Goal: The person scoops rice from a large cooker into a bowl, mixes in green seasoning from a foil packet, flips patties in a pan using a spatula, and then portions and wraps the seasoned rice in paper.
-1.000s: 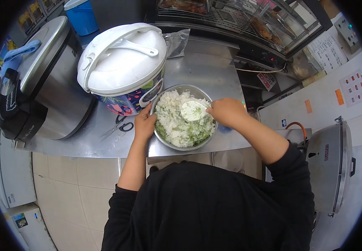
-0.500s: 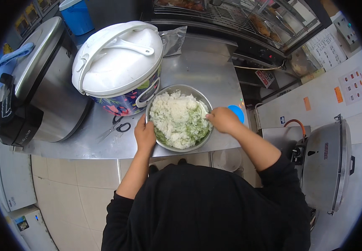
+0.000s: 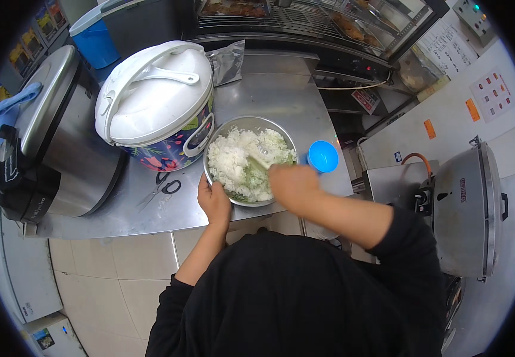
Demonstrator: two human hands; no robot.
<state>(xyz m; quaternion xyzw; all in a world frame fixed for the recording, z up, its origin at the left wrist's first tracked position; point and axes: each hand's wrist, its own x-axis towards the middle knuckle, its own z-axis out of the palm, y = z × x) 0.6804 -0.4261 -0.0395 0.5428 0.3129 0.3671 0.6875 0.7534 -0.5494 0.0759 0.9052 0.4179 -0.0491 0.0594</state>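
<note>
A round steel bowl (image 3: 287,129) stands near the front edge of the metal counter, full of white rice (image 3: 228,157) with green patches mixed through it. My left hand (image 3: 214,201) grips the bowl's near left rim, thumb inside the edge. Over the right side of the bowl, my right hand (image 3: 295,185) is closed on a pale rice paddle (image 3: 260,160), whose blade end is in the rice. Right of the bowl sits a small blue cup (image 3: 323,157). Scissors (image 3: 161,188) with dark handles lie to the left.
A large floral insulated pot (image 3: 165,149) with a white lid, another paddle lying on it, stands left of the bowl. Beyond it is a big steel rice cooker (image 3: 85,137). A heated display cabinet (image 3: 305,27) lines the back. Another grey cooker (image 3: 466,208) stands right.
My right hand has moved left from the bowl's right side to over the rice, bringing the paddle into view. The blue cup now shows fully. My left hand stays on the rim.
</note>
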